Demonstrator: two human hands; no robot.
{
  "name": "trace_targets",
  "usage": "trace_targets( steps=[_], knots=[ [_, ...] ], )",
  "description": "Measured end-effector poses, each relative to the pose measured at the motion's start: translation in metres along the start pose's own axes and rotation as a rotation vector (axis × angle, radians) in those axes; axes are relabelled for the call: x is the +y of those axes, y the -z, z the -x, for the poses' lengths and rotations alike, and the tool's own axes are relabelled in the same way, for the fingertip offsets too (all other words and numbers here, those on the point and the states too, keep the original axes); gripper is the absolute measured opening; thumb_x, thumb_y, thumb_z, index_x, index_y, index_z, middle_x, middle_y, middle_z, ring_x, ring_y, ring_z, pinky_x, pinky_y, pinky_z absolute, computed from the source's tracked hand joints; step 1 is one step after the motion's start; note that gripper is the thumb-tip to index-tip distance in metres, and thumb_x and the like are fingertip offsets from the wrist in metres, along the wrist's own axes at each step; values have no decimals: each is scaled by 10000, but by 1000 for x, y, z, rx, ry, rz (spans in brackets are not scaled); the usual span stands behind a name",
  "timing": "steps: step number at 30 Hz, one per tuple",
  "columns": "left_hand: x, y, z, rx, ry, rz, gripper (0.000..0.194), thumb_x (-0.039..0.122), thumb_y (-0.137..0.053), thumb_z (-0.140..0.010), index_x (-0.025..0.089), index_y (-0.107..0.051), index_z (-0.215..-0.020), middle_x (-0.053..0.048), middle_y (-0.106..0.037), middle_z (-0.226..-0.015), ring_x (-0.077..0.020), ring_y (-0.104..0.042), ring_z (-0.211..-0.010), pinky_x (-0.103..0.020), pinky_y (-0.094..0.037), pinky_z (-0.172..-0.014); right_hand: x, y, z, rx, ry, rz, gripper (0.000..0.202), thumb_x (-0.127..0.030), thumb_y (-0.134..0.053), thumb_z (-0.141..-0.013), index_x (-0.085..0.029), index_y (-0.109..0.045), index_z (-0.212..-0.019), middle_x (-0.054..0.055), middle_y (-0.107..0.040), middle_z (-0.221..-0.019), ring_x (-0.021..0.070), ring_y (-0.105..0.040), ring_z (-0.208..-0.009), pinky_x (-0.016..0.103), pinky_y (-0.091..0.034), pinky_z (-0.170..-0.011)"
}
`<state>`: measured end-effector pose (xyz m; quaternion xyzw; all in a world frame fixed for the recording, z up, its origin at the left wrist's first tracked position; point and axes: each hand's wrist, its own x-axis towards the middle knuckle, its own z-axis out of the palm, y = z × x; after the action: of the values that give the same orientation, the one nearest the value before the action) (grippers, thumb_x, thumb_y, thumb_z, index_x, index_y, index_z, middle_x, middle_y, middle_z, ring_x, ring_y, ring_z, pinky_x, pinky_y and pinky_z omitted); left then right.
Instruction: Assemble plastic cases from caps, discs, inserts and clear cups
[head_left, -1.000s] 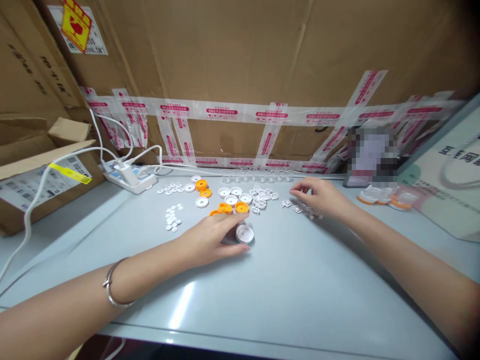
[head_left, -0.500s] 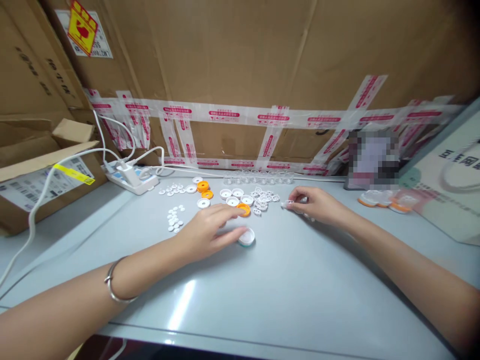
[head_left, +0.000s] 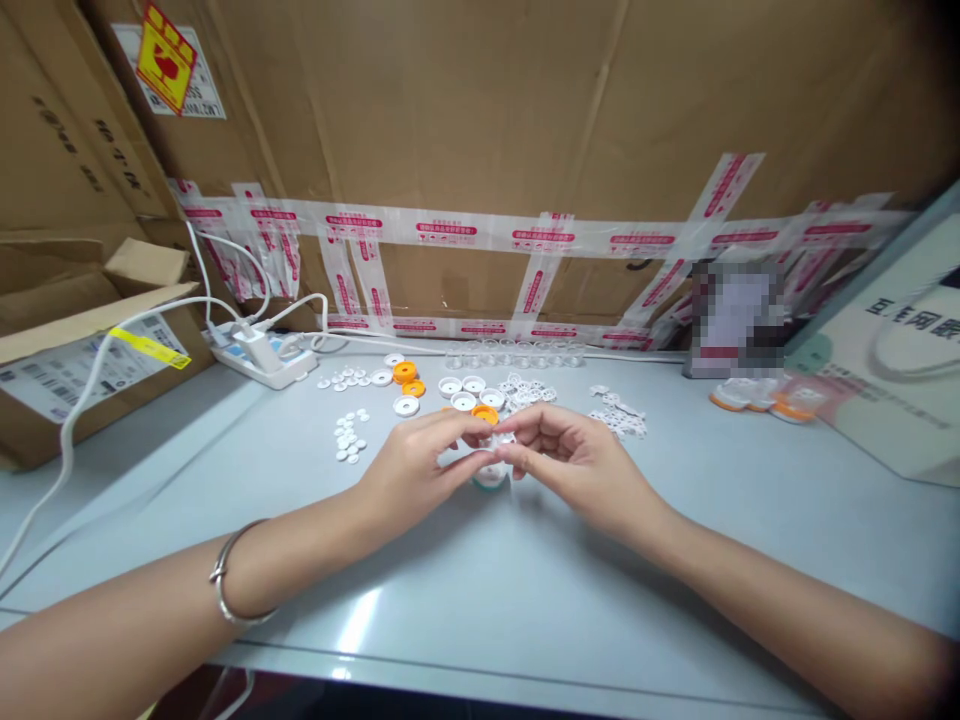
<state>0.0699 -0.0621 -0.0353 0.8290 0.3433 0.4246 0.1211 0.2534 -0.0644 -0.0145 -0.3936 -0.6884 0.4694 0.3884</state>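
Note:
My left hand [head_left: 416, 462] and my right hand [head_left: 581, 462] meet at the fingertips. Pinched between them is a small white plastic piece [head_left: 504, 440], mostly covered by the fingers. Just beneath it on the table sits a round white part with a teal rim [head_left: 490, 477], partly hidden. Behind the fingers lie an orange ring [head_left: 485, 413] and several white round caps [head_left: 473, 386]. A pile of small white openwork pieces [head_left: 529, 390] is beyond my right hand, and another pile of white pieces [head_left: 621, 416] lies to its right.
Several small white discs [head_left: 349, 440] lie at left, near stacked orange rings [head_left: 405, 372]. Clear cups [head_left: 517, 354] line the back. A power strip [head_left: 281, 368] with cables, an open carton [head_left: 97, 360], a pixelated upright object [head_left: 735, 320] and orange-and-white parts [head_left: 795, 405] surround the work area.
My right hand has moved left from the right-hand pile with a small white piece, up to my left hand. My left fingers have lifted off the round white part and closed on the piece.

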Motion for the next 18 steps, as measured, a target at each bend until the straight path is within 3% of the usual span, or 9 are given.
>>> trace_targets(
  steps=[3,5,7,9,12,18],
  knots=[
    [-1,3,-5,2,92,35,123,234,-631,-794,177,-657,-900,-26,-708,-850,-130,-645,-742,-232,-519,-671,4,15,-8,66,3,21,232,-364,-611,-780,-191,-624,-935,4,-654,-717,135,-618,-661,284,-499,-669],
    [-4,5,-8,25,197,80,139,255,-640,-780,170,-658,-889,-28,-706,-842,-132,-643,-732,-237,-525,-669,13,30,-17,214,54,161,246,-381,-566,-812,-183,-621,-947,24,-657,-766,148,-611,-701,312,-488,-715],
    [-9,7,-10,64,281,135,169,279,-642,-773,161,-650,-894,-35,-696,-852,-133,-638,-729,-242,-532,-673,26,43,-25,266,104,398,230,-361,-565,-813,-180,-636,-936,52,-657,-866,173,-599,-779,334,-470,-748],
    [-14,7,-11,90,330,177,189,290,-638,-771,154,-642,-902,-44,-685,-868,-133,-633,-730,-249,-534,-680,39,52,-31,166,141,598,214,-320,-585,-799,-186,-647,-955,66,-642,-925,193,-589,-829,347,-462,-758],
    [-18,7,-11,83,366,198,197,298,-639,-766,157,-639,-903,-41,-677,-859,-136,-629,-740,-254,-528,-698,54,54,-35,14,223,720,169,-241,-578,-798,-192,-657,-939,73,-614,-945,194,-584,-854,349,-456,-793],
    [-16,7,-11,61,363,168,179,285,-639,-764,173,-639,-903,-15,-677,-868,-111,-612,-717,-229,-507,-703,56,49,-32,51,185,730,113,-208,-537,-811,-190,-646,-787,50,-601,-869,163,-590,-765,294,-456,-702]
  ],
)
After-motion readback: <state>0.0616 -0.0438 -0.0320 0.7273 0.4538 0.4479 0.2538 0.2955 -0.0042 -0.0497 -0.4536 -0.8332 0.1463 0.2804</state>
